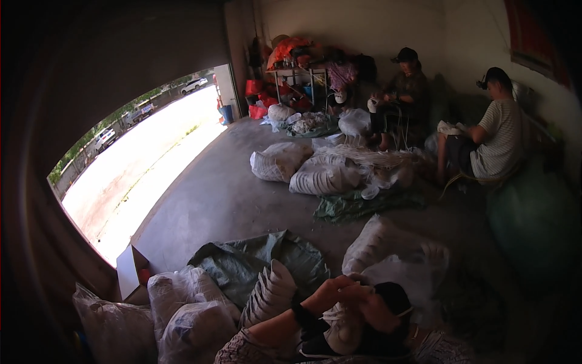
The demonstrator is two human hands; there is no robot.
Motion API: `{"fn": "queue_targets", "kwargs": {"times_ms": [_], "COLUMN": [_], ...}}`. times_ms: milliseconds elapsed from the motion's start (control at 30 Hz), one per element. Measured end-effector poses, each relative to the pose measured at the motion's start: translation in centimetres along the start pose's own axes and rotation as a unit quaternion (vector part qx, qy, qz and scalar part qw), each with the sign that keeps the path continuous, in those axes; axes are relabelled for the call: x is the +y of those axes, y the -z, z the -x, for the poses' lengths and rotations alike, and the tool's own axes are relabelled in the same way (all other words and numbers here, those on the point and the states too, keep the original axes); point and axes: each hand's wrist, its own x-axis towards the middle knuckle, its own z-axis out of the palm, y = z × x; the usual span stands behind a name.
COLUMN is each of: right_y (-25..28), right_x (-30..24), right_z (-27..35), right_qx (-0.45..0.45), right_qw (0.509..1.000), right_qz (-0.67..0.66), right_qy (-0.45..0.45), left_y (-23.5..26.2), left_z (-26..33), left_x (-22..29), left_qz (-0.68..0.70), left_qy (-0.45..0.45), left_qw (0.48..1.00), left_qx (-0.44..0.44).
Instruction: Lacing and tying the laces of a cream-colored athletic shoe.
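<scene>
Close together in the lower middle, my left hand (331,293) and my right hand (374,310) meet with bent fingers. A dark band (309,320) circles my left wrist. What the fingers pinch is too dark and small to make out. Just below them lies a pale rounded piece (344,335), partly hidden by my hands. Beside my right hand is a dark rounded thing (395,298) with a pale edge. Left of my hands leans a stack of nested pale pieces (270,296). A second pale nested stack (367,242) in clear plastic lies just beyond them.
Filled plastic bags (197,330) stand at the lower left beside a green sheet (260,261). Farther off lie more bagged stacks (324,175) and a bundle of pale strips (370,156). Two people, one in a striped shirt (497,136), sit working. An open doorway (163,145) is at left.
</scene>
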Motion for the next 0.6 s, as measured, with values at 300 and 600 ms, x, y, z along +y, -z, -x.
{"fn": "queue_targets", "kwargs": {"times_ms": [300,600], "right_y": [2.9,25.2], "right_x": [-11.2,-1.4], "right_z": [1.0,10.2], "right_qx": [-0.052,0.451], "right_qw": [0.996,0.852], "right_qz": [-0.076,-0.266], "right_qy": [0.01,0.02], "left_y": [-3.0,24.6], "left_z": [0.3,17.9], "left_x": [4.5,-2.7], "left_qz": [0.067,0.259], "left_qy": [-0.005,-0.127], "left_qw": [0.989,0.807], "left_qx": [-0.133,0.515]}}
